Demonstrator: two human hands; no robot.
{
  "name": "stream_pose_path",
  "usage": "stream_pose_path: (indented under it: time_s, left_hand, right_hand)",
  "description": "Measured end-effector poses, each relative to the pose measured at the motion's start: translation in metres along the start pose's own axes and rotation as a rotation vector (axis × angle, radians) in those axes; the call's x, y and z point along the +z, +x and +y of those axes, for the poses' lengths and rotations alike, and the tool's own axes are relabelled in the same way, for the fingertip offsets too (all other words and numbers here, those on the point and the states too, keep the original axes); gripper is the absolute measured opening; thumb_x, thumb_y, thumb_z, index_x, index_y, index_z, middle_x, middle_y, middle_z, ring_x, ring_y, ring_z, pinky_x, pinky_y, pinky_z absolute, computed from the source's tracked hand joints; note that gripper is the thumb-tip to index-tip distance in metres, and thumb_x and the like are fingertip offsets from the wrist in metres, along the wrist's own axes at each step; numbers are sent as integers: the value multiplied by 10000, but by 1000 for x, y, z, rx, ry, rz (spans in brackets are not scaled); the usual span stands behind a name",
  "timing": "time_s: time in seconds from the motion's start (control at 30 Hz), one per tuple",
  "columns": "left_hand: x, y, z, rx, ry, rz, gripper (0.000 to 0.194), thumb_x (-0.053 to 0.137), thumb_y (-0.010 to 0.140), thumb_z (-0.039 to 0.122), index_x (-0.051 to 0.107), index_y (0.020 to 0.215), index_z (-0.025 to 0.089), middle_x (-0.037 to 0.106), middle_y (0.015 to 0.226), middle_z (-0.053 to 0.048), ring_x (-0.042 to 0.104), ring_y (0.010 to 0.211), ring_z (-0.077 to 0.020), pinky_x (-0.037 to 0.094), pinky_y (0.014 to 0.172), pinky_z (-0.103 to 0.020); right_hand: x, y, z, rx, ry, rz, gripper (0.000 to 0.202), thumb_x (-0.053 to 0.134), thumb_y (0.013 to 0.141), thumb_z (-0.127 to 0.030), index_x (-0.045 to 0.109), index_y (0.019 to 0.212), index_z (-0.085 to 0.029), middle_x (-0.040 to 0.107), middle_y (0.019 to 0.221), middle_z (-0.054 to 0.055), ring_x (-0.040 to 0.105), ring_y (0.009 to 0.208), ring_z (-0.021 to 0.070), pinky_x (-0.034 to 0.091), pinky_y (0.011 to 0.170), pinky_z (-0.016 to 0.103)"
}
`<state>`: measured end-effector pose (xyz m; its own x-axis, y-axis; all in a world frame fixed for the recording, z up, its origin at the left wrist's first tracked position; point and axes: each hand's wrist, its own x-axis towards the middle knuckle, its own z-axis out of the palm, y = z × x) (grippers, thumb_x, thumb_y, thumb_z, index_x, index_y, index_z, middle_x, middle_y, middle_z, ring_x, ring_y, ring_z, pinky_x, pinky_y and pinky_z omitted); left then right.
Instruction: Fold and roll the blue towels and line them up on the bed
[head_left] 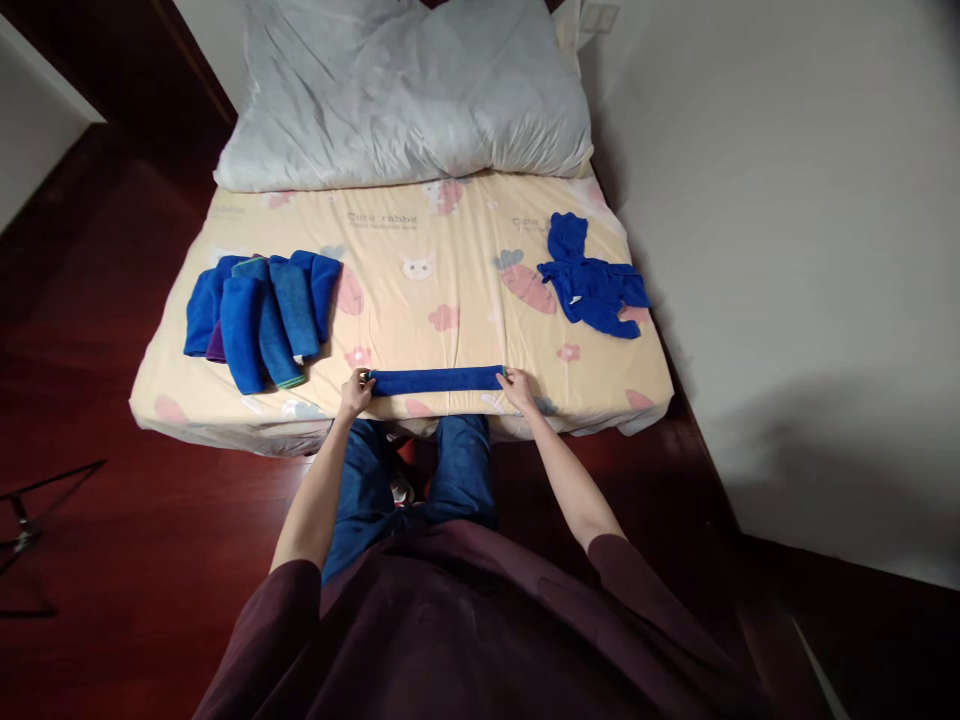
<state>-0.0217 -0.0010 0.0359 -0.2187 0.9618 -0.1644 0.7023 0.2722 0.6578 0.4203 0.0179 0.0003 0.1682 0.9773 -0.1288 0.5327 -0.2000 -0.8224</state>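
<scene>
A blue towel (pixel 439 380), folded into a long narrow strip, stretches crosswise near the front edge of the bed. My left hand (pixel 356 392) pinches its left end, where a bit of green edging shows. At the right end, the fingers of my right hand (pixel 517 388) are closed on the strip too. To the left lies a pile of folded blue towels (pixel 244 320), some with green edges and one purple piece partly covered. Over on the right, crumpled blue cloths (pixel 592 285) lie loosely in a heap.
The bed (pixel 420 300) has a yellow sheet printed with rabbits and carrots. A large grey-white pillow or quilt (pixel 412 100) fills its far end. A white wall (pixel 787 250) runs along the right. Thin dark stand legs (pixel 22 530) show on the red floor at left.
</scene>
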Motion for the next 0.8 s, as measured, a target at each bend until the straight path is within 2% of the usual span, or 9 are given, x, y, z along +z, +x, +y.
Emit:
stream_pose_path:
  time_s: [0.07, 0.13, 0.2, 0.3, 0.4, 0.5, 0.57, 0.7, 0.8]
  left_hand:
    - [1, 2, 1, -2, 17, -5, 338, 580, 875, 303, 628, 1174, 153, 742, 976, -168, 721, 961, -342, 548, 915, -471]
    - [4, 1, 5, -2, 32, -7, 379, 565, 881, 284, 624, 1218, 120, 734, 1041, -213, 708, 1021, -373, 526, 956, -509]
    - [10, -6, 13, 47, 79, 51, 429, 529, 902, 266, 609, 1290, 103, 680, 1242, -267, 641, 1201, -410, 463, 1047, -565]
    - [26, -24, 32, 255, 167, 162, 501, 460, 959, 289, 564, 1426, 140, 436, 1594, -239, 346, 1520, -413, 253, 1208, -638]
    - [45, -42, 47, 486, 196, 45, 581, 447, 991, 369, 484, 1539, 181, 312, 1690, -154, 187, 1602, -340, 124, 1281, -584]
    - [53, -49, 42, 516, 226, -31, 667, 445, 990, 424, 395, 1604, 168, 296, 1697, -139, 203, 1602, -314, 115, 1300, -530]
    - [48, -49, 28, 479, 240, -20, 704, 444, 985, 439, 362, 1620, 146, 287, 1698, -147, 219, 1597, -316, 106, 1306, -520]
    - [23, -44, -4, 405, 278, -10, 741, 441, 976, 443, 328, 1625, 102, 274, 1699, -166, 213, 1596, -333, 102, 1305, -534]
    - [5, -49, -13, 325, 281, 1, 725, 445, 968, 419, 362, 1594, 63, 299, 1685, -196, 198, 1596, -353, 105, 1300, -560]
  right_hand:
    - [0, 3, 3, 13, -10, -3, 290, 702, 827, -497, 676, 868, -211, 718, 721, 66, 728, 764, 270, 570, 714, 366]
    - [3, 2, 0, 15, -63, 24, 266, 703, 840, -452, 695, 921, -199, 747, 807, 106, 736, 869, 295, 576, 789, 400]
    - [11, -5, -10, -37, -158, 120, 303, 660, 884, -392, 707, 1081, -167, 755, 1070, 183, 690, 1107, 345, 536, 963, 499]
    - [39, -24, -39, -251, -262, 194, 481, 544, 968, -323, 579, 1420, -162, 519, 1535, 201, 412, 1470, 388, 304, 1187, 654]
    - [75, -44, -67, -487, -326, -4, 557, 479, 1023, -341, 440, 1571, -248, 376, 1664, 87, 201, 1593, 315, 149, 1281, 619]
    - [91, -55, -70, -522, -404, -148, 570, 431, 1050, -381, 393, 1605, -260, 377, 1670, 61, 186, 1606, 266, 120, 1309, 567]
    - [83, -56, -59, -483, -438, -164, 584, 400, 1057, -383, 368, 1619, -227, 362, 1679, 83, 199, 1605, 262, 123, 1309, 557]
    - [42, -51, -30, -421, -513, -129, 611, 381, 1060, -391, 335, 1632, -181, 313, 1699, 113, 198, 1606, 251, 104, 1311, 538]
    - [19, -52, -21, -328, -554, -85, 626, 379, 1054, -405, 337, 1622, -146, 285, 1708, 130, 182, 1608, 270, 96, 1304, 560]
